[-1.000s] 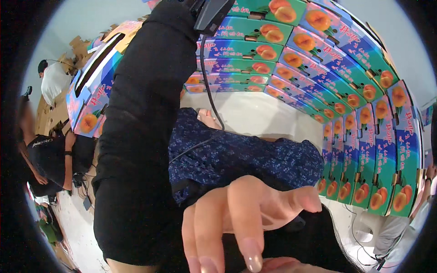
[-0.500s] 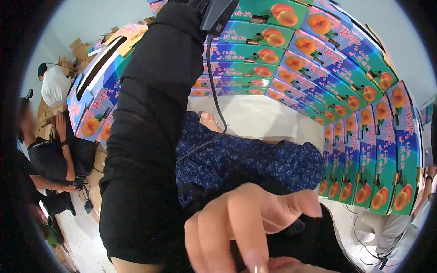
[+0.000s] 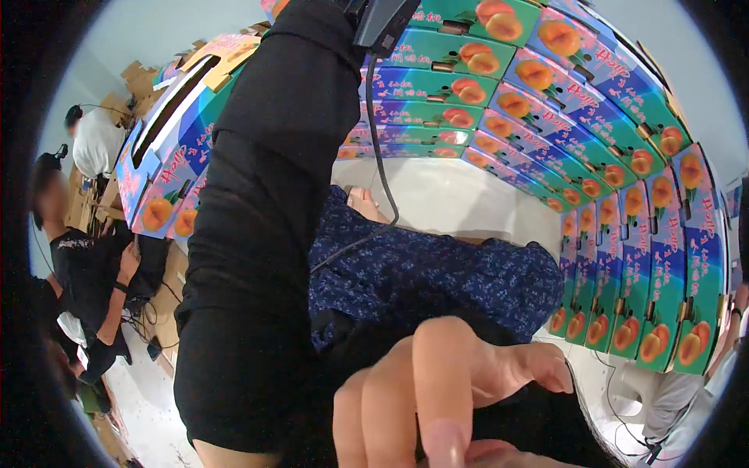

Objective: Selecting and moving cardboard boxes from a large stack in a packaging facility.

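My right hand (image 3: 437,382) hovers close to me at the lower middle, above my lap. Its fingers are loosely bent downward and the thumb stands apart to the right; nothing shows in its grip. The fingertips run to the lower edge, where skin lies close to them. My left arm in a black sleeve (image 3: 257,234) stretches up from the lower left to the top edge. A dark device (image 3: 384,30) sits at its wrist, trailing a black cable (image 3: 376,140). The left hand itself is beyond the picture. Under my hands lies dark blue patterned cloth (image 3: 437,273) over my lap.
Stacked colourful peach cartons (image 3: 562,109) wall off the front and right. More cartons (image 3: 172,171) stand at the left, one with a slot-like opening. A pale floor (image 3: 437,183) lies between. People, one in a black shirt (image 3: 86,273), are at the left; cables hang at the lower right.
My right hand has shifted slightly rightward, its fingers still bent. The whole view has turned a little. At the left, the person in black has raised a forearm and shifted posture.
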Demonstrator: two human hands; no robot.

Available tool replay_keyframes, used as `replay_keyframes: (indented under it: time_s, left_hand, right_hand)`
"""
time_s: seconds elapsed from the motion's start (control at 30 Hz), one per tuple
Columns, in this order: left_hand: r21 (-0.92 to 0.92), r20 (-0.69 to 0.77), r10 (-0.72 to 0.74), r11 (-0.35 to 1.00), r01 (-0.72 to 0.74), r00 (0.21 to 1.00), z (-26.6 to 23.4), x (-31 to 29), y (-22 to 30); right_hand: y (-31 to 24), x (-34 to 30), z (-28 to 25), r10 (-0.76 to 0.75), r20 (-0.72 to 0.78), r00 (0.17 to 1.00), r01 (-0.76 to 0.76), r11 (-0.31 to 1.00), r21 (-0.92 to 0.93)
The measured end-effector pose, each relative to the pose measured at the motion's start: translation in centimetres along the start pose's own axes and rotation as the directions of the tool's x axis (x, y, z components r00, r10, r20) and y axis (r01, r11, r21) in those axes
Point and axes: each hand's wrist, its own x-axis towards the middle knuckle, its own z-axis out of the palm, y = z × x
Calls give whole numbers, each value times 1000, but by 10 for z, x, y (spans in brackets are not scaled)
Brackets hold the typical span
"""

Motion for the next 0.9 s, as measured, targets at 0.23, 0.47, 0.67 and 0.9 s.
replay_keyframes:
  time_s: [0.23, 0.47, 0.67, 0.9]
  left_hand:
    - [-15, 3, -19, 1000, 19, 1000, 1, 2, 5]
    - [-20, 7, -37, 999, 37, 999, -2, -1, 9]
    - [-27, 24, -95, 995, 96, 995, -7, -6, 16]
    - [-7, -6, -40, 999, 40, 999, 5, -5, -7]
  right_hand:
    - [-21, 25, 14, 347, -268, 899, -380, 922, -81]
    - [-15, 12, -40, 235, 83, 968, -237, 971, 13]
    - [-1, -19, -19, 146, -15, 989, -147, 988, -42]
    - [-37, 12, 2, 362, -449, 817, -495, 840, -224]
